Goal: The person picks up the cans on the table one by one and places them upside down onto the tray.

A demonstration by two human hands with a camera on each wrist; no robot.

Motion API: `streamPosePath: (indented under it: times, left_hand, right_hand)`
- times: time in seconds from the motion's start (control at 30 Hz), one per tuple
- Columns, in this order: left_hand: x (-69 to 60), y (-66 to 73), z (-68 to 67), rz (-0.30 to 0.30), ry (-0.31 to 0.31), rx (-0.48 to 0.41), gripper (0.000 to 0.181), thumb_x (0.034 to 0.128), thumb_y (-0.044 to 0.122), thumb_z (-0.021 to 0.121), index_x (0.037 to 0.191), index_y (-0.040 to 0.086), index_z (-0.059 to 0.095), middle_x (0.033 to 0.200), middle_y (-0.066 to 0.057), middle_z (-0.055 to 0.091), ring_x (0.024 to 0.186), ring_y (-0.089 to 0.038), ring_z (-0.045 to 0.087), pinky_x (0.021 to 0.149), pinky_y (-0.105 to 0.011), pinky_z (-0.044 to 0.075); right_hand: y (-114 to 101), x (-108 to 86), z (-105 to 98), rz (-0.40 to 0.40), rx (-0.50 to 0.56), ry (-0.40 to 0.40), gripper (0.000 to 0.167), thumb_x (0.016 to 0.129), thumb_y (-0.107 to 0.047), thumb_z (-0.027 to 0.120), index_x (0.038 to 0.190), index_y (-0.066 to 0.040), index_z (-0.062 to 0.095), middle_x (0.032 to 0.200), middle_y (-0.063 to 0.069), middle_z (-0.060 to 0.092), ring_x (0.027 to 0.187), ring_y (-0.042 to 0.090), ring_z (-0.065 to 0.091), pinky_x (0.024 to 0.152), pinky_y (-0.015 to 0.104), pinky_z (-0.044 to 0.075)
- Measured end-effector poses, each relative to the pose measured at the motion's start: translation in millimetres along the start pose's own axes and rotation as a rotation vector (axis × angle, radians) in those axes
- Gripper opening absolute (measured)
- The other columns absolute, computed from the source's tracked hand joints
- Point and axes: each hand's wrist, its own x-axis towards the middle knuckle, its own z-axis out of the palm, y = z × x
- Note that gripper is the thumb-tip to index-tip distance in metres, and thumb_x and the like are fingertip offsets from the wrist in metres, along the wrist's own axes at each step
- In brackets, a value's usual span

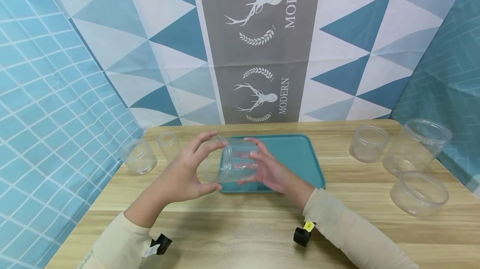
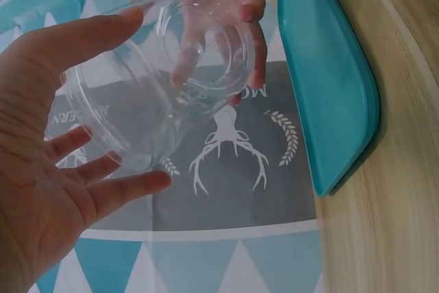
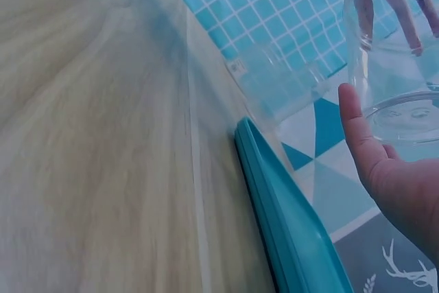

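A clear plastic jar (image 1: 240, 160) lies sideways in the air between my two hands, above the left part of a teal tray (image 1: 296, 156). My left hand (image 1: 187, 173) grips its left end, thumb below and fingers above in the head view. The other end, with the round base, is held by my right hand (image 1: 271, 171). A ridge circles the jar's middle; whether it is one piece or two nested cannot be made out. In the right wrist view the jar (image 3: 391, 66) shows a ringed rim toward the left hand.
At the left of the wooden table (image 1: 240, 227) stand a short clear jar (image 1: 140, 158) and a narrow clear one (image 1: 169, 146). On the right are a small clear jar (image 1: 368, 146), a tall wide one (image 1: 416, 148) and a low clear container (image 1: 418, 196). Patterned cloth (image 1: 258, 52) hangs behind.
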Motion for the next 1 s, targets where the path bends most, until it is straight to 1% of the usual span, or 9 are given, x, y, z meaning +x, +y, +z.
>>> streamPosePath:
  times: [0.07,0.13,0.37,0.5,0.57,0.63,0.83,0.93,1.0]
  left_hand:
    - [-0.3,-0.4,1.1,-0.007,-0.006,-0.002,0.099,0.0577,0.025,0.095,0.143,0.018,0.043,0.148,-0.015,0.035,0.132,-0.035,0.040,0.093,-0.053,0.048]
    - [-0.5,-0.8,1.9,-0.017,-0.006,0.002,0.102,0.0569,0.025,0.095,0.144,0.018,0.042,0.148,-0.014,0.035,0.132,-0.035,0.040,0.094,-0.053,0.048]
    - [-0.5,-1.7,4.8,-0.032,-0.016,0.016,0.104,0.0585,0.025,0.094,0.146,0.014,0.040,0.145,-0.012,0.039,0.132,-0.032,0.040,0.098,-0.052,0.045]
    - [-1.9,-2.9,7.9,-0.035,-0.019,0.013,0.100,0.0598,0.021,0.094,0.144,0.007,0.043,0.142,-0.014,0.043,0.129,-0.033,0.042,0.099,-0.052,0.044]
    - [-2.2,-3.5,10.1,-0.038,-0.025,0.011,0.096,0.0613,0.019,0.093,0.142,0.003,0.045,0.140,-0.015,0.046,0.128,-0.033,0.043,0.100,-0.052,0.043]
    - [-2.3,-4.0,12.1,-0.043,-0.036,0.021,0.090,0.0639,0.020,0.092,0.139,0.000,0.047,0.139,-0.015,0.048,0.128,-0.033,0.045,0.101,-0.052,0.042]
    - [-1.6,-5.3,17.5,-0.042,-0.061,0.056,0.069,0.0725,0.020,0.086,0.131,0.001,0.056,0.136,-0.014,0.053,0.125,-0.033,0.049,0.102,-0.050,0.042]
    - [-2.1,-6.5,20.5,-0.048,-0.069,0.060,0.062,0.0740,0.019,0.085,0.128,0.002,0.059,0.135,-0.015,0.054,0.124,-0.033,0.049,0.101,-0.050,0.043]
    - [-2.4,-7.3,22.5,-0.057,-0.079,0.063,0.059,0.0742,0.018,0.085,0.126,0.002,0.061,0.134,-0.015,0.054,0.124,-0.033,0.050,0.100,-0.050,0.044]
  right_hand:
    - [-1.8,-1.8,-3.2,-0.004,-0.017,0.004,0.048,0.099,-0.025,0.050,0.142,-0.027,0.027,0.147,0.023,0.033,0.129,0.046,0.042,0.085,0.064,0.048]
    - [-3.8,-3.8,-6.6,-0.013,-0.033,0.006,0.049,0.098,-0.025,0.051,0.142,-0.027,0.027,0.147,0.025,0.032,0.128,0.047,0.042,0.084,0.063,0.049]
    - [-15.4,-13.0,-21.4,-0.044,-0.097,0.025,0.052,0.097,-0.021,0.048,0.144,-0.024,0.026,0.150,0.034,0.021,0.130,0.061,0.028,0.079,0.059,0.053]
    - [-25.2,-18.9,-30.0,-0.057,-0.174,0.045,0.057,0.096,-0.021,0.048,0.147,-0.021,0.023,0.148,0.034,0.024,0.127,0.059,0.033,0.076,0.055,0.055]
    - [-30.9,-22.2,-33.5,-0.066,-0.210,0.061,0.058,0.095,-0.020,0.048,0.147,-0.019,0.023,0.146,0.034,0.027,0.125,0.057,0.038,0.074,0.053,0.056]
    - [-37.0,-25.6,-36.4,-0.072,-0.238,0.081,0.055,0.094,-0.019,0.048,0.145,-0.021,0.026,0.145,0.032,0.030,0.123,0.052,0.044,0.073,0.052,0.057]
    - [-57.3,-31.5,-42.8,-0.083,-0.347,0.103,0.052,0.093,-0.015,0.051,0.141,-0.024,0.034,0.138,0.024,0.039,0.117,0.038,0.054,0.073,0.051,0.057]
    - [-68.5,-32.8,-45.6,-0.085,-0.428,0.097,0.053,0.093,-0.016,0.052,0.142,-0.022,0.033,0.137,0.020,0.038,0.115,0.032,0.056,0.073,0.052,0.057]
    - [-76.2,-33.8,-47.4,-0.083,-0.479,0.099,0.056,0.092,-0.017,0.053,0.144,-0.020,0.032,0.141,0.019,0.034,0.114,0.028,0.056,0.073,0.052,0.057]
